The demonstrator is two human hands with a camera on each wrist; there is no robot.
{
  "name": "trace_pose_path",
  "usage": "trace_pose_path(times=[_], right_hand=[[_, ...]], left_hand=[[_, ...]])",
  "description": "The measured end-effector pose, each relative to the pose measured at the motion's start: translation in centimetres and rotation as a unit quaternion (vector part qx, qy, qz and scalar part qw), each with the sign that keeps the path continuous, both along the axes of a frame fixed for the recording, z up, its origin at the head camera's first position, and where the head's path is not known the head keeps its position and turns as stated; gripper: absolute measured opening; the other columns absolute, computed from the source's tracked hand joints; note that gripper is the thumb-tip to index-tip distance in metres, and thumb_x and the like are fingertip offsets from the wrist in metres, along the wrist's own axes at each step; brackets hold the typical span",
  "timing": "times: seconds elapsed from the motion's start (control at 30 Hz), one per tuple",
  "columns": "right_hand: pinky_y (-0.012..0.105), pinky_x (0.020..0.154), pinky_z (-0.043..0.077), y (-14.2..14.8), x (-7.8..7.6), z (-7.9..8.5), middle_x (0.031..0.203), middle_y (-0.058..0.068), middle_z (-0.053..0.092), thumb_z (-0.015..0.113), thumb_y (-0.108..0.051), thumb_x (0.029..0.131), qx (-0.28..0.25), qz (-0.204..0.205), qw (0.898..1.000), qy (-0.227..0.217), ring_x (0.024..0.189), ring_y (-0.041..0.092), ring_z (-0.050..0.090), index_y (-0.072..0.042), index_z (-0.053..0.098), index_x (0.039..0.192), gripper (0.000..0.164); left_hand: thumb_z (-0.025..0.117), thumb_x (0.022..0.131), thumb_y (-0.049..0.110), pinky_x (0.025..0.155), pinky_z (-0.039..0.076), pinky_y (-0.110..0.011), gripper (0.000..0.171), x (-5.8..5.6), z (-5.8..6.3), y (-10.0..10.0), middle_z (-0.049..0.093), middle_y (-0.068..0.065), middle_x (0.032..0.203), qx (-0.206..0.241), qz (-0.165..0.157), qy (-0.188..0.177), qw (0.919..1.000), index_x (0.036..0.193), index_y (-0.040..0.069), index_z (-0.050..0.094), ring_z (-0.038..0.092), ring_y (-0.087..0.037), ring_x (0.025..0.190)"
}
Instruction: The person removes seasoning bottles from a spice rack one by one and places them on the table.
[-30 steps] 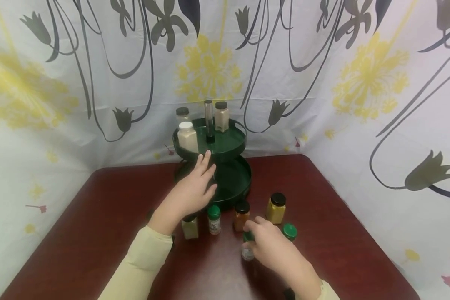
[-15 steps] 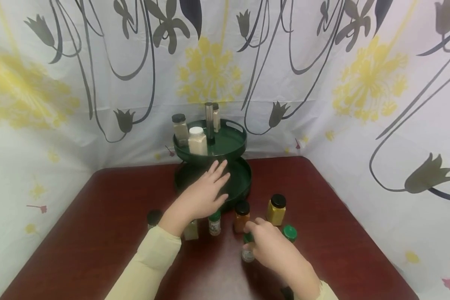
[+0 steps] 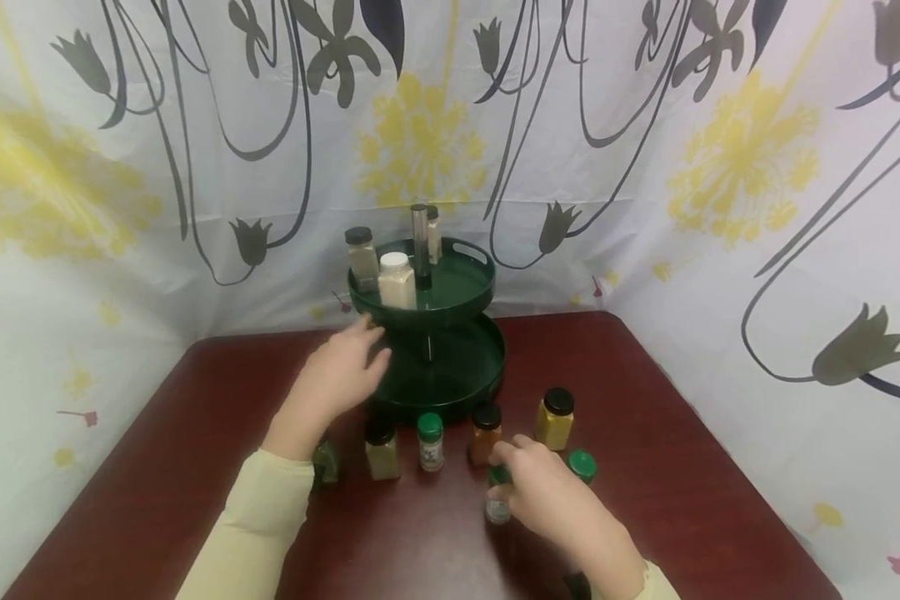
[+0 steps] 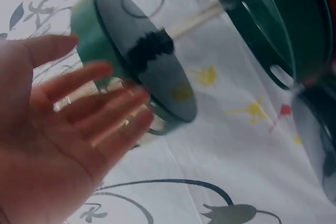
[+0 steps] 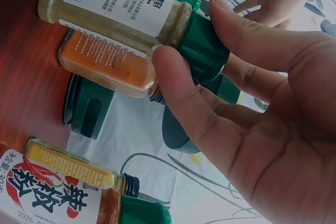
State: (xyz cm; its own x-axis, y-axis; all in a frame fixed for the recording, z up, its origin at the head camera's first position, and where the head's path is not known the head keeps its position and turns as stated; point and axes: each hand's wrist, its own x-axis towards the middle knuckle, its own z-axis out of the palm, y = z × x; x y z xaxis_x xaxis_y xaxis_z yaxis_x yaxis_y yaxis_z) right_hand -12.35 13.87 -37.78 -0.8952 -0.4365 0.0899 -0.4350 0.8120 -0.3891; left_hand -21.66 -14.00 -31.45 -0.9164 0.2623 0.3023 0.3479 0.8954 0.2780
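My left hand (image 3: 330, 375) is held up at the left front of the two-tier green turntable, its fingertips right at the rim of the upper tray (image 3: 461, 310). In the left wrist view its fingers (image 4: 79, 114) are spread and relaxed, holding nothing. A black-lidded jar (image 3: 362, 258) and a white-lidded jar (image 3: 397, 283) stand on that tray's left side, with another jar (image 3: 434, 237) behind the centre post. My right hand (image 3: 547, 492) pinches the green cap of a spice jar (image 5: 121, 9) with white labels. This jar stands upright on the table.
Around the held jar stand an orange spice jar (image 3: 483, 442), a yellow one (image 3: 555, 421), a green-capped one (image 3: 582, 467) and several more toward the left, including a green-capped jar (image 3: 431, 446). The lower tray (image 3: 465, 358) sits behind them. Patterned cloth (image 3: 607, 167) surrounds the table.
The upper tray has turned, carrying its front jars to the right. My left hand first moved right along the rim, then swung back left. My right hand stays on the spice jar.
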Motion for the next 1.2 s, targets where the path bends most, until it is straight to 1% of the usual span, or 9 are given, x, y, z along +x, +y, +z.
trace_pose_path(times=[0.07, 0.17, 0.2, 0.3, 0.43, 0.63, 0.87, 1.03, 1.2], right_hand=[[0.028, 0.060, 0.049, 0.1, 0.0, -0.1, 0.085, -0.003, 0.053, 0.079, -0.023, 0.077, 0.000, -0.003, 1.000, -0.001, 0.073, 0.010, 0.052, -0.012, 0.066, 0.103, 0.031], [0.029, 0.062, 0.050, 0.1, 0.0, -0.2, 0.087, -0.003, 0.054, 0.079, -0.024, 0.078, -0.002, -0.003, 1.000, -0.004, 0.074, 0.010, 0.053, -0.012, 0.066, 0.104, 0.032], [0.029, 0.062, 0.050, 0.2, 0.0, -0.2, 0.088, -0.003, 0.055, 0.079, -0.024, 0.078, -0.003, -0.003, 1.000, -0.006, 0.074, 0.010, 0.053, -0.012, 0.066, 0.104, 0.032], [0.029, 0.063, 0.051, 0.2, 0.1, -0.3, 0.089, -0.003, 0.056, 0.079, -0.024, 0.078, -0.006, -0.001, 1.000, -0.011, 0.075, 0.010, 0.054, -0.012, 0.066, 0.105, 0.032], [0.028, 0.063, 0.051, 0.3, 0.0, -0.4, 0.090, -0.003, 0.056, 0.079, -0.025, 0.079, -0.006, 0.004, 1.000, -0.012, 0.076, 0.009, 0.054, -0.012, 0.066, 0.106, 0.033], [0.028, 0.063, 0.051, 0.3, -0.1, -0.3, 0.090, -0.003, 0.057, 0.079, -0.025, 0.079, -0.004, 0.003, 1.000, -0.002, 0.077, 0.009, 0.055, -0.011, 0.066, 0.107, 0.034], [0.028, 0.063, 0.051, 0.4, -0.1, -0.3, 0.091, -0.002, 0.057, 0.079, -0.025, 0.078, -0.006, 0.001, 1.000, -0.010, 0.077, 0.010, 0.055, -0.011, 0.066, 0.108, 0.035], [0.028, 0.063, 0.051, 0.4, -0.1, -0.4, 0.090, -0.003, 0.057, 0.079, -0.025, 0.078, -0.006, -0.003, 1.000, -0.010, 0.077, 0.010, 0.054, -0.011, 0.066, 0.107, 0.034], [0.029, 0.064, 0.051, 0.5, -0.1, -0.4, 0.091, -0.002, 0.057, 0.079, -0.025, 0.078, -0.006, -0.005, 1.000, -0.008, 0.077, 0.010, 0.054, -0.011, 0.066, 0.108, 0.035]], left_hand=[[0.051, 0.098, 0.030, 0.105, 0.036, -0.055, 0.055, -0.5, 0.0, -0.6, 0.023, -0.020, 0.155, 0.010, 0.024, 0.021, 0.9995, 0.144, 0.001, 0.043, 0.031, -0.036, 0.136], [0.051, 0.097, 0.026, 0.106, 0.033, -0.055, 0.061, -1.2, -0.2, -1.3, 0.014, -0.018, 0.158, 0.016, 0.031, 0.041, 0.9986, 0.149, 0.000, 0.032, 0.019, -0.034, 0.141], [0.051, 0.097, 0.025, 0.107, 0.033, -0.054, 0.063, -1.5, -0.3, -1.5, 0.012, -0.017, 0.159, 0.014, 0.024, 0.041, 0.9988, 0.150, 0.000, 0.028, 0.016, -0.033, 0.142], [0.051, 0.098, 0.025, 0.109, 0.029, -0.053, 0.069, -2.1, -0.9, -2.0, 0.004, -0.015, 0.160, 0.004, -0.001, 0.020, 0.9998, 0.153, 0.001, 0.017, 0.008, -0.029, 0.144], [0.048, 0.099, 0.028, 0.112, 0.023, -0.051, 0.073, -2.3, -1.3, -2.1, -0.003, -0.012, 0.160, 0.000, -0.023, -0.007, 0.9997, 0.154, 0.001, 0.008, 0.001, -0.024, 0.144], [0.048, 0.099, 0.028, 0.113, 0.022, -0.050, 0.070, -1.9, -1.0, -1.4, 0.002, -0.015, 0.160, -0.018, -0.032, 0.013, 0.9992, 0.153, -0.001, 0.013, 0.003, -0.025, 0.144], [0.047, 0.100, 0.027, 0.113, 0.022, -0.048, 0.065, -1.3, -0.9, -0.2, 0.009, -0.016, 0.159, -0.050, -0.043, 0.038, 0.9971, 0.152, -0.002, 0.020, 0.007, -0.027, 0.144], [0.048, 0.100, 0.025, 0.113, 0.021, -0.048, 0.064, -1.1, -0.9, 0.3, 0.011, -0.018, 0.159, -0.060, -0.053, 0.049, 0.9955, 0.152, -0.003, 0.022, 0.008, -0.029, 0.144], [0.048, 0.100, 0.024, 0.113, 0.021, -0.047, 0.063, -1.0, -0.8, 0.8, 0.013, -0.018, 0.158, -0.071, -0.054, 0.052, 0.9947, 0.151, -0.002, 0.023, 0.008, -0.030, 0.144]])
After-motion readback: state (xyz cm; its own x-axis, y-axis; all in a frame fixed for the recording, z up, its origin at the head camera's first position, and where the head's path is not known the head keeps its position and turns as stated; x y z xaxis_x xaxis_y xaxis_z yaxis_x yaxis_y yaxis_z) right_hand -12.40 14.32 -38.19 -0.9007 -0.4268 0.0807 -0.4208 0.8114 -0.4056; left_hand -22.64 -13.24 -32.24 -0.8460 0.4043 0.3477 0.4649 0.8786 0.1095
